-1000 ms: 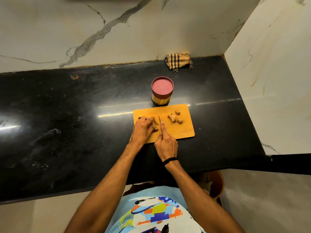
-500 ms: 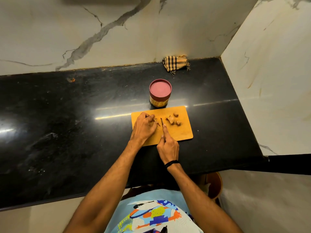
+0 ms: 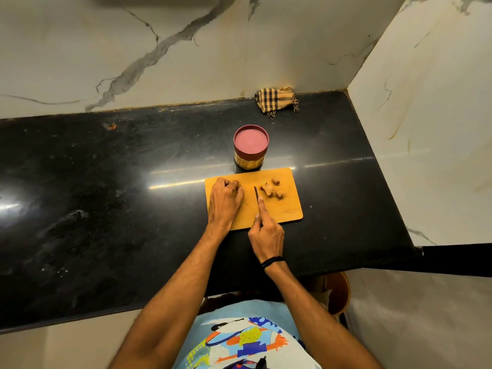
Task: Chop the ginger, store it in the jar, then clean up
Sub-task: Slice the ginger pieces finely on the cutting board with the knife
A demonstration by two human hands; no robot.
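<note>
The right hand (image 3: 266, 233) grips a small knife (image 3: 256, 194), one finger straight along the blade. The left hand (image 3: 225, 201) rests on the orange board (image 3: 282, 213), fingers (image 3: 234, 189) curled; I cannot tell if they hold anything. Ginger bits (image 3: 268, 189) lie just right of the knife. The jar (image 3: 250, 147), lid on, stands behind the board on the table (image 3: 133, 182).

The person is wearing a light blue T-shirt (image 3: 229, 311) — its front is carrying a bright cartoon print (image 3: 247, 339) in orange, yellow, blue and white. A thin black wristband (image 3: 271, 261) is circling the wrist just behind the right hand (image 3: 266, 231).
</note>
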